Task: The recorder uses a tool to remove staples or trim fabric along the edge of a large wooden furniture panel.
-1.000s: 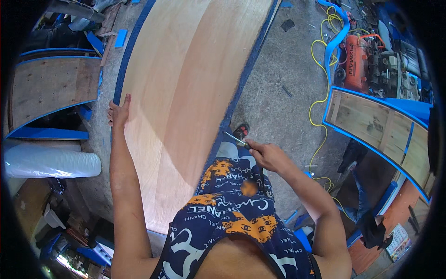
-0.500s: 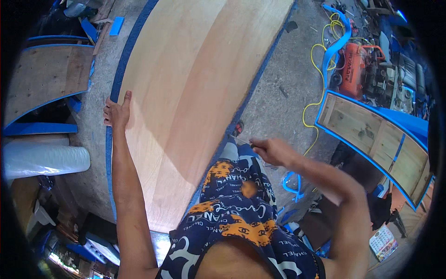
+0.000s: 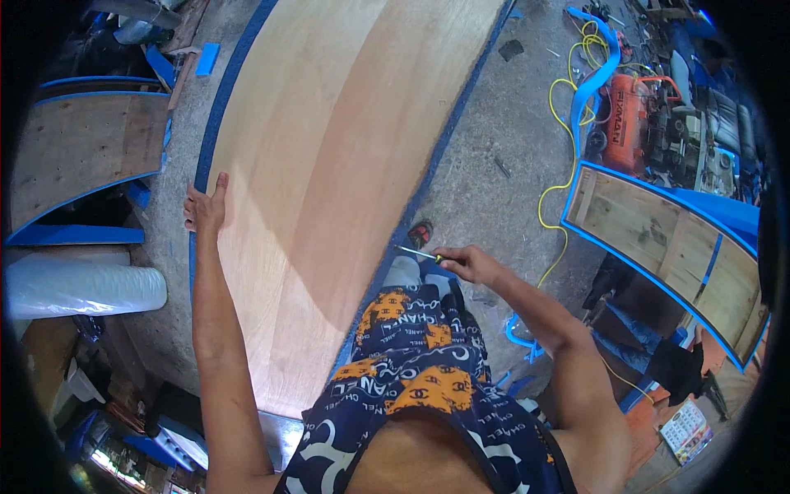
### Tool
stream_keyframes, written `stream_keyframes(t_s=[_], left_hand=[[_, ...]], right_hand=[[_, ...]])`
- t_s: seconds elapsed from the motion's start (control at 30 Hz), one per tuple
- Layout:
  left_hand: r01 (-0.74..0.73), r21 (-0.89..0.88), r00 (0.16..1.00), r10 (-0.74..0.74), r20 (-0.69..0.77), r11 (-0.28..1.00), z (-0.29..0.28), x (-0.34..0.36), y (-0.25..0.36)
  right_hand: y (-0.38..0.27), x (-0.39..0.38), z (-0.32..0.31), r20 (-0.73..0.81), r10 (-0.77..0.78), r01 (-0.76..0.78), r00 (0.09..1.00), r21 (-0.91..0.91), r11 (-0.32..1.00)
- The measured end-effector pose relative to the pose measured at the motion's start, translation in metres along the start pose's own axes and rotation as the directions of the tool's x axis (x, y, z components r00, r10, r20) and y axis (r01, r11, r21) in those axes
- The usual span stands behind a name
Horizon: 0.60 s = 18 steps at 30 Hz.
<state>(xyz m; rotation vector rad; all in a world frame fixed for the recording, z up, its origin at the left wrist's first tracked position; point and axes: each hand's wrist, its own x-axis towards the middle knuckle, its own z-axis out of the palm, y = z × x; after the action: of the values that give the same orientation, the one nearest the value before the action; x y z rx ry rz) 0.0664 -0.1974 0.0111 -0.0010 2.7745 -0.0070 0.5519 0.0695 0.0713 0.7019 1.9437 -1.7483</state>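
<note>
A long plywood panel (image 3: 329, 165) with a curved left side lies before me, dark blue padding (image 3: 216, 115) running along its edges. My left hand (image 3: 206, 207) is closed over the panel's left edge, thumb on top and fingers down over the padding. In my right hand (image 3: 469, 265) is a screwdriver (image 3: 417, 253) with a thin metal shaft and a black and yellow handle. Its shaft points left, and the tip is at the padded right edge of the panel; whether it touches I cannot tell.
An orange air compressor (image 3: 627, 123) stands at right near a yellow hose (image 3: 543, 202). Below it rests a blue-edged wooden frame (image 3: 642, 230). At left are another curved panel (image 3: 90, 152) and a plastic-wrapped roll (image 3: 90, 288). A red and black object (image 3: 420, 234) lies beside my legs.
My right hand has brought the screwdriver tip slightly left, to the panel's padded right edge. My left hand keeps its grip on the opposite edge. The view has shifted a little.
</note>
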Motion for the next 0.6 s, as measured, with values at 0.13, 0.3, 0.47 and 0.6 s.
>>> stream_keyframes(t_s=[0.13,0.3,0.47,0.6], left_hand=[[-0.003,0.048,1.0,0.004,-0.018,0.999,0.003,0.002,-0.002],[-0.022,-0.026,0.999,0.022,0.023,0.999,0.002,0.005,-0.006],[-0.034,-0.057,0.999,0.037,0.039,0.998,0.005,0.013,-0.009],[-0.031,-0.064,0.998,0.034,0.051,0.998,0.005,0.013,-0.009]], right_hand=[[0.02,-0.003,-0.005,0.071,0.18,-0.169,0.981,-0.133,0.976],[0.064,0.041,0.005,0.097,-0.099,0.12,0.99,-0.253,0.96],[0.093,0.058,0.017,0.004,-0.345,0.328,0.939,-0.323,0.888],[0.069,-0.004,0.035,-0.151,-0.108,0.075,0.983,-0.215,0.974]])
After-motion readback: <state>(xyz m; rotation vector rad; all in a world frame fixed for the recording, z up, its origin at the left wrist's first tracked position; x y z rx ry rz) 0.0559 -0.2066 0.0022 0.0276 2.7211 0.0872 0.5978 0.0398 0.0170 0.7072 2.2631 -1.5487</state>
